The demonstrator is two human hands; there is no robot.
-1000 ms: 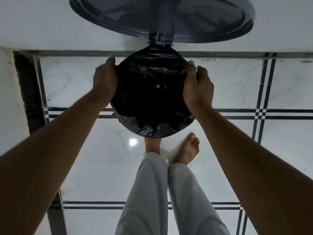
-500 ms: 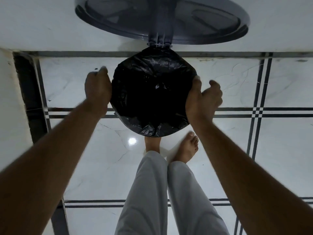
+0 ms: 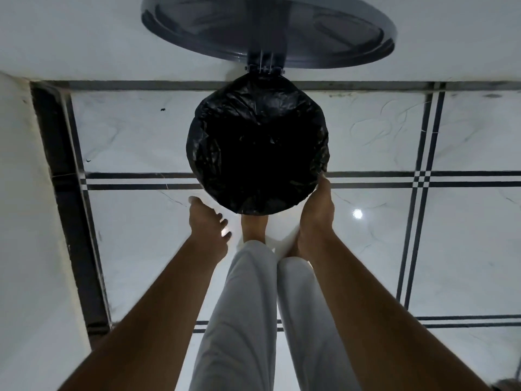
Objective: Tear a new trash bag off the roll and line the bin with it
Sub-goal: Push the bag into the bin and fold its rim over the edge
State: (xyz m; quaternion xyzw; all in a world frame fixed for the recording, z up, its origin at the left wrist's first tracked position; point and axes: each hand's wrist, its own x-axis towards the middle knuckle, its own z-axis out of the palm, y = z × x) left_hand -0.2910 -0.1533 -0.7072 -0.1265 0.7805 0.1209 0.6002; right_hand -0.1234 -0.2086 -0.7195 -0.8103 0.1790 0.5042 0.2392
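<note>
The round bin stands on the floor in front of my feet, its mouth covered by a black trash bag folded down over the rim. The dark hinged lid stands open behind it against the wall. My left hand hovers at the near-left of the bin, fingers spread, a little apart from the bag. My right hand lies edge-on against the bag's folded edge at the near-right of the rim. Its fingertips reach up to the rim, and whether they pinch the plastic is hidden.
The floor is glossy white marble with dark inlaid stripes. A white wall runs behind the bin and another wall stands at the left. My legs in light trousers and bare feet are just below the bin.
Both hands have slid from the left and right sides of the rim round to its near side. The left hand has come off the bag and opened.
</note>
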